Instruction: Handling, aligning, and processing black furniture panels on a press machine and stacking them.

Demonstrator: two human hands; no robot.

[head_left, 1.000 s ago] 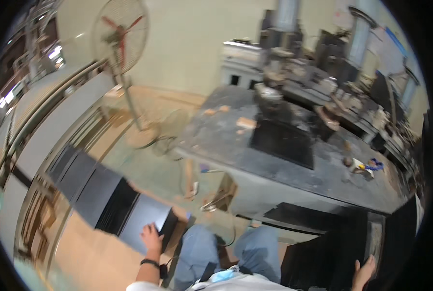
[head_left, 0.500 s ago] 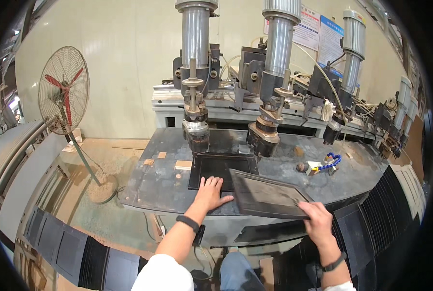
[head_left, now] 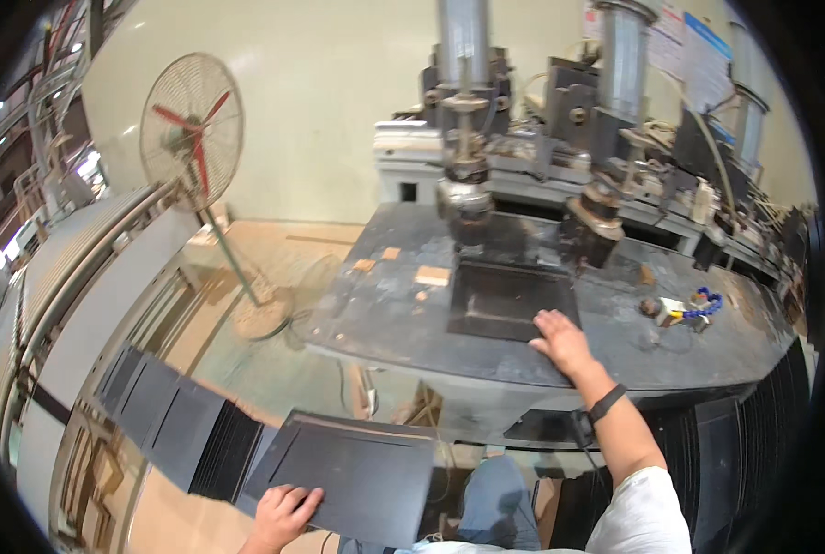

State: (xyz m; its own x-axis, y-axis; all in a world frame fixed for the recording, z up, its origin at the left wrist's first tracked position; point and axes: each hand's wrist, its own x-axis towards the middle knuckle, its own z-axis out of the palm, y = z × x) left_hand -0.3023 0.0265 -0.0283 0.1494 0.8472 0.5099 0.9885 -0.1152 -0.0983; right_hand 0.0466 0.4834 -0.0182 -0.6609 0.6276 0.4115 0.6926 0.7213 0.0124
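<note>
At the lower left, my left hand (head_left: 286, 519) grips a flat black panel (head_left: 357, 471) by its near left edge. That panel is tilted, beside the worktable and above the floor and stacked panels. A second black panel (head_left: 500, 303) with a sunken middle lies flat on the grey worktable (head_left: 385, 319), under the two nearest machine heads. My right hand (head_left: 563, 342) rests on this panel's near right corner, fingers stretched out and holding nothing. The left machine head (head_left: 468, 198) stands just behind the panel; the right one (head_left: 595, 222) is at its far right corner.
A row of dark panels (head_left: 158, 402) lines the lower left. More dark panels (head_left: 717, 452) stand at the lower right. Wood scraps (head_left: 433, 276) lie left of the panel on the table. A blue jointed hose (head_left: 708, 300) sits to the right. A caged fan (head_left: 192, 129) stands at left.
The view has swung left. My left hand has left the table panel and now holds a panel at lower left. My right hand, which held a tilted panel, now rests on the one lying on the table.
</note>
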